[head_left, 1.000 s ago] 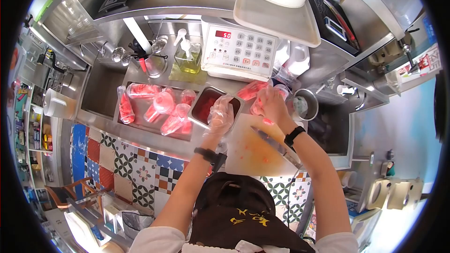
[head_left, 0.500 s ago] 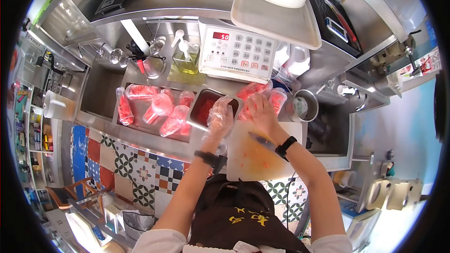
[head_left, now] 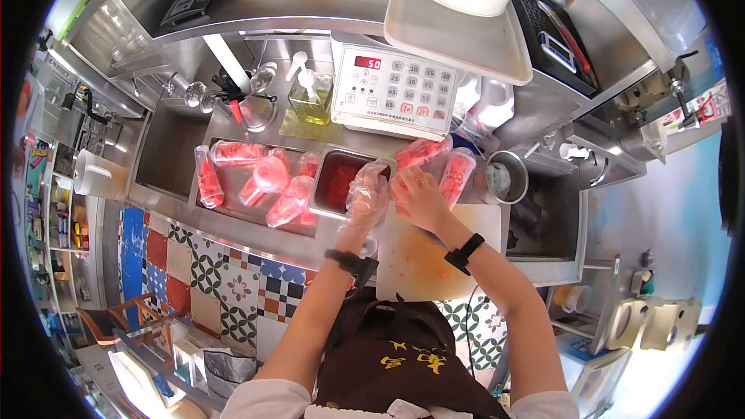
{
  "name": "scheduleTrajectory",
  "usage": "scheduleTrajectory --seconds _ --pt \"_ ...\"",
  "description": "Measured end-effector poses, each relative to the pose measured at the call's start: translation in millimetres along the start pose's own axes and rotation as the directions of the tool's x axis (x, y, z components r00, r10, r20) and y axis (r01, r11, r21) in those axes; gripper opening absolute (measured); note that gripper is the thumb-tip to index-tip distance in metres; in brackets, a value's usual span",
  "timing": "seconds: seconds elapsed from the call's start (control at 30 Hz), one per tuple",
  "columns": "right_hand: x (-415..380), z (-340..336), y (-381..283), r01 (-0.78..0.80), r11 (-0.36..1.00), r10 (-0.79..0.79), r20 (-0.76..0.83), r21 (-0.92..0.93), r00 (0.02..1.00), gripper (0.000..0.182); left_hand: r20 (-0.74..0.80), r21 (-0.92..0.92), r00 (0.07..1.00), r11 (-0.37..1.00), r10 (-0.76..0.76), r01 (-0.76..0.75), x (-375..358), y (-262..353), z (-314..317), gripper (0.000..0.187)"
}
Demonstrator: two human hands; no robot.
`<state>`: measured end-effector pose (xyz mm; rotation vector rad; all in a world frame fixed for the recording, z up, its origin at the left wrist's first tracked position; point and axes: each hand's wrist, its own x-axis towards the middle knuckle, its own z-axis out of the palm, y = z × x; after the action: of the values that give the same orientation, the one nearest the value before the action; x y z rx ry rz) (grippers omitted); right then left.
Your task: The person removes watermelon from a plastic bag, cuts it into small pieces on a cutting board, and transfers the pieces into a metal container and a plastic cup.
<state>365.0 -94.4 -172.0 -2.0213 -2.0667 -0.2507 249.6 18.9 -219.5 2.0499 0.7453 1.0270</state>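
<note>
My left hand, in a clear plastic glove, has its fingers curled at the right side of a metal container of red fruit pieces. What those fingers hold, if anything, is hidden. Beside it, my bare right hand closes around a clear cup of red fruit, mostly covered by the hand. Just right of that hand leans another filled cup, and one more cup lies behind. Below my right hand is a cutting board with orange stains and small red bits.
Several filled cups lie and stand at the left on the metal counter. Behind are a keypad machine showing 50 and a pump bottle. A metal pot stands at the right, between the board and a sink.
My right hand has moved slightly left, closer to my left hand, and the cup at its right shows more. The knife seen on the board is now covered by my right arm.
</note>
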Motion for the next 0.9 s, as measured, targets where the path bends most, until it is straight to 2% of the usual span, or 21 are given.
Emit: scheduleTrajectory --seconds 0.27,0.37,0.43,0.47,0.53,0.57,0.63,0.67,0.73,0.8,0.83,0.9 --pt "5.0 2.6 10.3 0.092 0.996 -0.091 -0.048 0.018 0.995 0.064 -0.005 -0.019 1.0 1.0 0.004 -0.004 4.3 4.5 -0.2 0.022" --pt "4.1 1.4 21.0 0.049 0.978 -0.053 0.012 0.202 0.999 0.065 0.002 -0.032 1.0 0.999 0.005 -0.005 5.1 -0.7 0.1 0.022" --pt "9.3 -13.7 23.8 -0.018 0.966 0.022 -0.012 0.258 1.0 0.064 -0.022 -0.023 0.999 0.999 0.042 -0.043 6.5 -7.9 1.1 0.02" --pt "11.1 -23.8 21.5 -0.054 0.957 0.063 -0.021 0.287 0.998 0.064 -0.013 -0.049 1.0 0.999 -0.001 0.0 6.9 -13.9 2.2 0.02" --pt "12.4 -45.1 10.9 -0.205 0.879 0.258 -0.068 0.43 0.964 0.061 0.012 -0.1 0.996 0.991 -0.089 0.09 6.8 -31.5 5.2 0.02" --pt "10.5 -48.1 5.7 -0.273 0.82 0.357 -0.077 0.502 0.931 0.06 0.065 -0.2 0.987 0.967 -0.147 0.158 5.6 -39.6 5.9 0.02" --pt "-10.6 -35.2 -7.6 -0.202 0.65 0.452 -0.158 0.732 0.878 0.058 0.181 -0.38 0.953 0.877 -0.243 0.295 6.6 -50.3 1.4 0.021" --pt "-24.6 -26.5 -16.9 -0.145 0.551 0.504 -0.189 0.822 0.843 0.057 0.252 -0.414 0.932 0.841 -0.262 0.348 6.3 -54.2 -5.4 0.024" --pt "-59.4 -2.7 -49.6 -0.22 0.318 0.622 -0.028 0.922 0.782 0.053 0.258 -0.449 0.936 0.829 -0.239 0.335 8.2 -63.8 -6.9 0.027" --pt "-99.7 51.5 -75.1 -0.428 0.021 0.634 0.319 0.903 0.704 0.05 0.275 -0.457 0.937 0.829 -0.215 0.324 9.2 -72.0 -11.1 0.029" --pt "-103.0 60.8 -85.2 -0.506 -0.142 0.613 0.477 0.851 0.629 0.049 0.289 -0.449 0.936 0.835 -0.203 0.319 8.4 -77.1 -13.0 0.029" --pt "-96.6 77.4 -108.5 -0.541 -0.506 0.496 0.74 0.672 0.455 0.051 0.31 -0.491 0.928 0.801 -0.208 0.344 6.5 -80.3 -14.7 0.03"
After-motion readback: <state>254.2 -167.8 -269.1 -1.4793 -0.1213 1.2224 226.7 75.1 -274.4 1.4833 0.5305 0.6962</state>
